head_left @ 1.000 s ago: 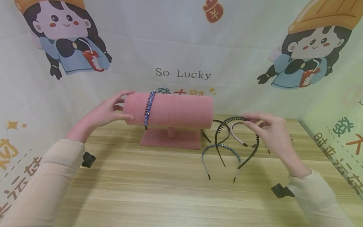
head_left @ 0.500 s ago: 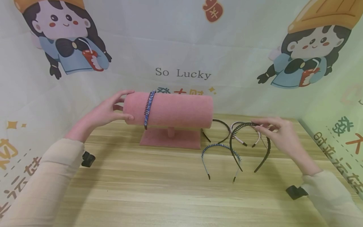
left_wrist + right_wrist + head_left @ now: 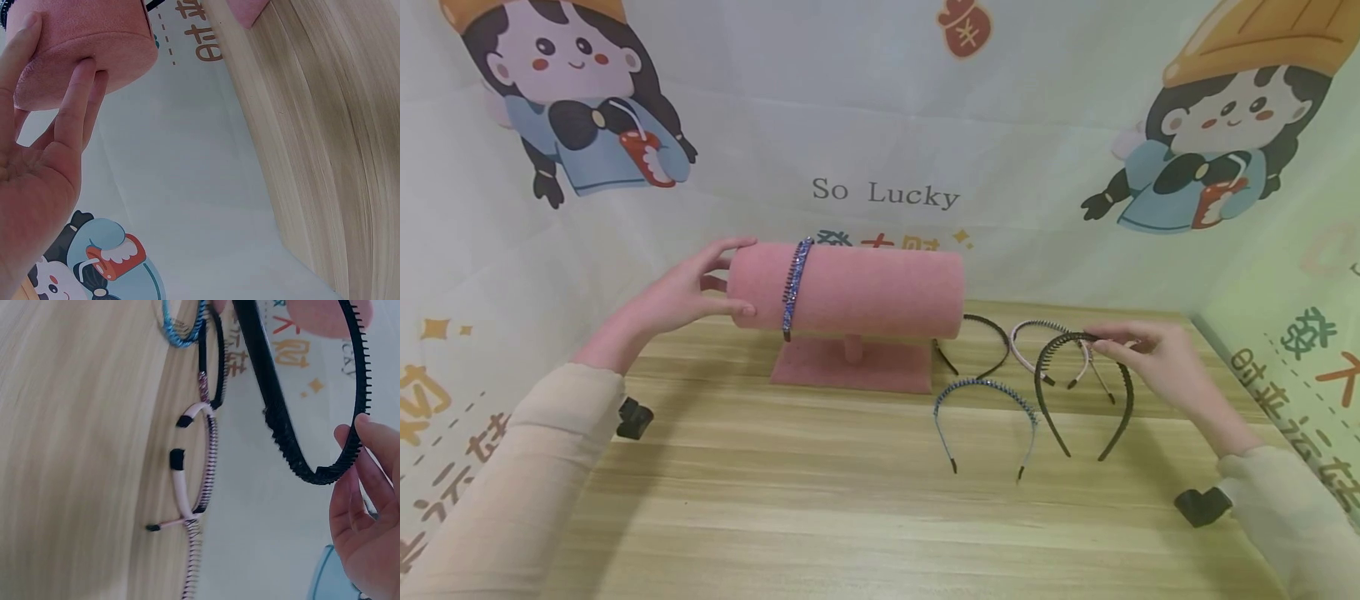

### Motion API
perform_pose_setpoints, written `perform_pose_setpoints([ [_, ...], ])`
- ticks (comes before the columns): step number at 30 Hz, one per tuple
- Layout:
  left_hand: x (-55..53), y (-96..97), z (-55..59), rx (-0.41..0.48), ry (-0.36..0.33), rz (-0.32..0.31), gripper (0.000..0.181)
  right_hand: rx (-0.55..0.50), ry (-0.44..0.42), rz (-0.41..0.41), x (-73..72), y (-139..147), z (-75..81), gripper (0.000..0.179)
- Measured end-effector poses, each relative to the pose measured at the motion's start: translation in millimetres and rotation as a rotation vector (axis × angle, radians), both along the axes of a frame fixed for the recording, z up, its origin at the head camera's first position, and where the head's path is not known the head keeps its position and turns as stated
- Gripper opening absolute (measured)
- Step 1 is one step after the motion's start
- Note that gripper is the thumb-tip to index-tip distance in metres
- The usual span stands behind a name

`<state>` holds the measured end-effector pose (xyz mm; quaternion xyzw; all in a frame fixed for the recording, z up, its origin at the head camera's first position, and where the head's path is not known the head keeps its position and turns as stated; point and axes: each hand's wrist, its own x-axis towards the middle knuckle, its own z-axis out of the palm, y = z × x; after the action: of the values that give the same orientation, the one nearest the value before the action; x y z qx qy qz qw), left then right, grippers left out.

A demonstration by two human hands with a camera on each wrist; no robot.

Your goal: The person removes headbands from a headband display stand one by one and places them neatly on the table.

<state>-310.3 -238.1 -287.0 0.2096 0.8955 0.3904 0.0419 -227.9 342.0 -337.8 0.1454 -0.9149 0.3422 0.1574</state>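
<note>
A pink padded roll on a stand (image 3: pixel 880 292) stands toward the back of the table, wearing a glittery blue headband (image 3: pixel 793 292) near its left end. My left hand (image 3: pixel 681 292) grips that end, thumb in front and fingers over the top and against the end face, as the left wrist view shows. Right of the stand, my right hand (image 3: pixel 1157 358) pinches a black toothed headband (image 3: pixel 272 412) near its top, its two ends pointing down. A beaded blue headband (image 3: pixel 985 385) lies on the table just left of it.
Behind the held headband lie a pink-white headband (image 3: pixel 1026 358) and another, partly hidden one (image 3: pixel 192 562). A dark headband (image 3: pixel 1003 346) sits by the roll's right end. A printed cloth (image 3: pixel 880 125) hangs behind the wooden table (image 3: pixel 820 508).
My right hand has moved right and slightly down with the black headband, away from the roll, and the headband has turned more face-on. My left hand stays on the roll.
</note>
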Motion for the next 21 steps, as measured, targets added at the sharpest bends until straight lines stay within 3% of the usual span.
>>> perform_pose_setpoints([
  [5,-0.6,0.0,0.2,-0.001,0.001,-0.002,0.091,-0.035,-0.044,0.035,-1.1,5.3,-3.2,0.026],
  [14,0.2,0.1,0.5,0.001,-0.009,0.0,0.091,0.021,-0.072,0.063,-6.4,12.7,-15.9,0.024],
  [21,0.7,0.3,0.3,-0.001,-0.002,0.002,0.091,0.053,-0.106,0.13,-8.4,16.5,-28.4,0.022],
])
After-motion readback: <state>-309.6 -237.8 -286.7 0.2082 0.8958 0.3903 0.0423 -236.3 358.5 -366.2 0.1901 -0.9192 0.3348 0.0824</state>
